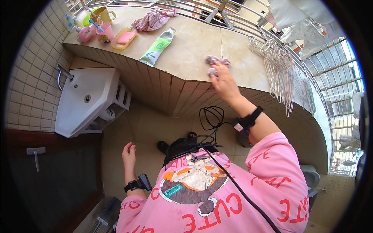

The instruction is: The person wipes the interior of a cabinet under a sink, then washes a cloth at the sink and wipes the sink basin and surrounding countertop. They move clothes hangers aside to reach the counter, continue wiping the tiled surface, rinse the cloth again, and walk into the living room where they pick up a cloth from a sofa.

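Note:
My right hand (223, 81) presses a bunched, purplish-white cloth (212, 60) onto the tiled ledge (188, 49), close to its front edge. The cloth is slightly blurred and partly covered by my fingers. Low at my side hangs my left hand (128, 153), its fingers loosely curled and nothing visible in it. On the ledge left of the cloth lies a green and white toothpaste tube (158, 46). Behind the tube is a crumpled pink and white cloth (153, 20). A pink bar of soap (126, 38) rests in a yellow soap dish (119, 46).
Cups, among them a pink cup (105, 33) with toothbrushes and a yellow mug (102, 14), stand by pump bottles (70, 21) at the far left. White wire hangers (276, 64) hang on the right. A washbasin (87, 81) juts out left; a black cable (214, 116) loops below.

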`<state>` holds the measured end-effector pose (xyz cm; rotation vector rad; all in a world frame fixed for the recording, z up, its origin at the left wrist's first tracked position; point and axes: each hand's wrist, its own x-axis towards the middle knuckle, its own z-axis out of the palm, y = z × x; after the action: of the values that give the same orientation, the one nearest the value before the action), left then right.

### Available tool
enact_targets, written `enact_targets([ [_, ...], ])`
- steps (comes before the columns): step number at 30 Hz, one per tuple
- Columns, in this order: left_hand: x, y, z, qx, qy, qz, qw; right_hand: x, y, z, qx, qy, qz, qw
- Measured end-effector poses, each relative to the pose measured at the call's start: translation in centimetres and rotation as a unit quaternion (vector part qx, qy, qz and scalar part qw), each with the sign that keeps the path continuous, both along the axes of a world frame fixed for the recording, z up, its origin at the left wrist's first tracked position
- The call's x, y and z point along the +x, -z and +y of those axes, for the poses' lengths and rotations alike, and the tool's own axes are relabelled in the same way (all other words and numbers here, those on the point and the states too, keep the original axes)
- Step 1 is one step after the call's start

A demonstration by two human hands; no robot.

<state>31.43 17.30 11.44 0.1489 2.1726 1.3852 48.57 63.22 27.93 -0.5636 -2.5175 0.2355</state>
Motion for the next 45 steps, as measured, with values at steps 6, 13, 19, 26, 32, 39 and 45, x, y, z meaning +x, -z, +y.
enact_targets([
  [6,0.4,2.0,-3.0,0.031,-0.057,-0.005,0.998,7.8,-1.5,11.7,-0.057,0.262,-0.091,0.959],
  [13,2.4,2.3,-4.3,-0.051,-0.048,-0.085,0.994,-7.9,1.1,1.3,0.030,-0.080,0.047,0.995],
  [19,-0.8,1.7,3.7,-0.002,0.105,-0.045,0.993,-0.7,-0.8,0.4,-0.024,-0.081,0.034,0.996],
  [26,0.9,1.5,4.8,-0.006,0.153,-0.019,0.988,12.8,-2.2,3.2,-0.003,0.169,0.056,0.984],
  [32,5.5,-2.8,10.2,-0.046,0.151,0.125,0.979,20.5,-3.5,-0.5,-0.401,0.164,0.162,0.886],
  [39,17.8,-16.8,31.3,0.234,0.375,0.188,0.877,38.8,-7.9,-7.4,-0.507,0.149,0.358,0.770],
  [45,32.0,-24.9,45.6,0.193,0.489,0.268,0.807,49.2,-9.2,-10.1,-0.535,0.195,0.454,0.686],
])
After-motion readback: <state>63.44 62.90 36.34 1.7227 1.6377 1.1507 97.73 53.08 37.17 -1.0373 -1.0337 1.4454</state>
